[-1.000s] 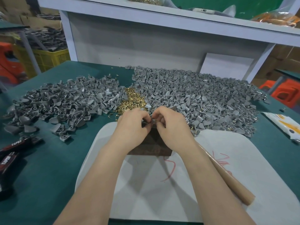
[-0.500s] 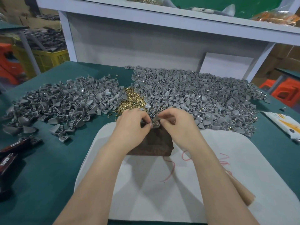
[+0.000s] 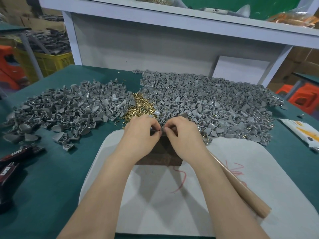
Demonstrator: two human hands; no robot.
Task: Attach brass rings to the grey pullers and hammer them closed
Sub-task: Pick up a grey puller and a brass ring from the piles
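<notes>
1. Head view, the change: the left hand (image 3: 141, 133) and right hand (image 3: 183, 135) have drawn close again after parting slightly half a second ago; both pinch one small grey plastic puller (image 3: 157, 131) at frame centre, above the dark brown block (image 3: 160, 152); I judge the ring is still being fitted, with hammering not yet begun.
2. Head view, direction: fingertips hide most of the puller; its long axis seems to run left-right between the hands, but which end leads I cannot tell; the long wooden hammer handle (image 3: 241, 187) lies untouched, slanting toward lower right.
</notes>
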